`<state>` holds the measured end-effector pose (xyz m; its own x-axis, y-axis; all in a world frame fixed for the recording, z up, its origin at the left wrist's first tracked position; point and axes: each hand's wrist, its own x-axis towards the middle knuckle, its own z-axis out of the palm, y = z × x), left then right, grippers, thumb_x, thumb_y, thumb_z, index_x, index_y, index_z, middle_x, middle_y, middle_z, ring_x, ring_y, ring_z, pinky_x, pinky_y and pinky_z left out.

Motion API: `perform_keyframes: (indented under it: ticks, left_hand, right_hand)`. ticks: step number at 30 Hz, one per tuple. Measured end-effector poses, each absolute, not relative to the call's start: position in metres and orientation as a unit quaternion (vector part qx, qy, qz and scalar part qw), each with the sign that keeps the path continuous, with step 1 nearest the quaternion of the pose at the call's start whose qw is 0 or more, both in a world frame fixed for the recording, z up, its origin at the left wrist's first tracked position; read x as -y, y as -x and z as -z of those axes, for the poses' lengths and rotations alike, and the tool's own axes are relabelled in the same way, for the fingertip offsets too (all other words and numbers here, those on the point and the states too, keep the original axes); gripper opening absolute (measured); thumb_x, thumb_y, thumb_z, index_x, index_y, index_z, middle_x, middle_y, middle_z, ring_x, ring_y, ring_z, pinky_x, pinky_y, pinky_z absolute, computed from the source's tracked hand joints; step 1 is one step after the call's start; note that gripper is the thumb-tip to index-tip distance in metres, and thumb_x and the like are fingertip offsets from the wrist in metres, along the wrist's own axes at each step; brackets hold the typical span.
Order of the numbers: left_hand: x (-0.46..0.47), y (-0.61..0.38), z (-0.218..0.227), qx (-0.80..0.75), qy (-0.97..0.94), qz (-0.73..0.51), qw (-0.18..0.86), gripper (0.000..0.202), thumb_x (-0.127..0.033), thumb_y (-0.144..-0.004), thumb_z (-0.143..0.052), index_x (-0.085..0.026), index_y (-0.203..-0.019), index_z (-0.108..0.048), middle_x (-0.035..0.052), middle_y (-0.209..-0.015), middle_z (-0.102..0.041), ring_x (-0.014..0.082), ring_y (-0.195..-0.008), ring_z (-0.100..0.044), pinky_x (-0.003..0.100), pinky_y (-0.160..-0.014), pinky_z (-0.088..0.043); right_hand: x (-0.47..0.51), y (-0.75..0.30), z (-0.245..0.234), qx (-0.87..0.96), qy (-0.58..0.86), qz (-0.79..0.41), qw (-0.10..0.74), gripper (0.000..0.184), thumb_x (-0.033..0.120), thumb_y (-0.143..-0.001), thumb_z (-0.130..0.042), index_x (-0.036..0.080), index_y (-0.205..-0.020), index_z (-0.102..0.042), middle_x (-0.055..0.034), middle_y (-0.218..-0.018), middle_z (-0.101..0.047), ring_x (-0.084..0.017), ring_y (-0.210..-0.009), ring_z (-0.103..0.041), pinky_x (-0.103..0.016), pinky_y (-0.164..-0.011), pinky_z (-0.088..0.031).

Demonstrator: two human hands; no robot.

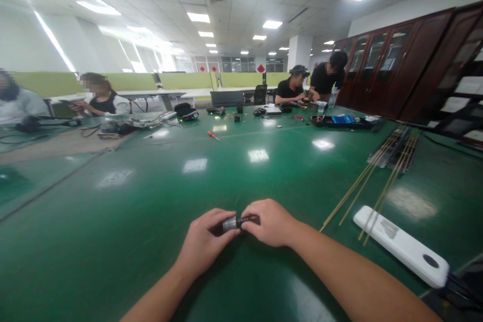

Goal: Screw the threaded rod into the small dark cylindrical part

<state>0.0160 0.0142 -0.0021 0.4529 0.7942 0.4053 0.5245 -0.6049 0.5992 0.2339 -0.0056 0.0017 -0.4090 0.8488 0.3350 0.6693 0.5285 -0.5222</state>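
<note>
The silver cylinder [229, 224] was held in the air or just over the green table [151, 241], directly in front of the person; whether it touched the tabletop could not be told. The left hand [202, 239] pinched it with thumb on the near side and fingers on the far side, spread only as wide as the cylinder itself. The right hand [272, 224], just beside it, was closed more narrowly, thumb and fingertips gripping a dark rod [239, 222] that lined up with the cylinder's end. Whether the two were one piece or only touching was hard to make out.

The cylinder looked like metal: probably stiff, fairly light for its size, not easily broken. Its smooth, round side might have slipped or rolled under a loose pinch, so the broad middle, gripped from opposite sides as the left hand had it, seemed the best hold. The rod was slimmer and likely rigid too; it seemed best taken close to the cylinder, to keep both in line.

Beyond the right hand, to its right, lay thin sticks [354, 187] and a white bar [402, 246], well apart from the grip.
</note>
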Motion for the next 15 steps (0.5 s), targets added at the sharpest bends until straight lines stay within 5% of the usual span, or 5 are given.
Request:
perform_keyframes:
  ticks: [15]
  left_hand:
    - [-0.0142,-0.0147,0.0032,-0.401,-0.829,-0.333,0.205,0.024,-0.036,-0.08,-0.074,-0.024,-0.101,-0.074,0.003,-0.097,-0.073,0.0198,-0.088,-0.068,0.03,-0.08,-0.053]
  right_hand:
    - [0.004,-0.2347,-0.0002,0.823,0.462,-0.162,0.288,0.02,0.037,-0.089,-0.065,0.022,-0.097,-0.075,-0.0029,-0.089,-0.074,-0.018,-0.083,-0.065,-0.027,-0.075,-0.044]
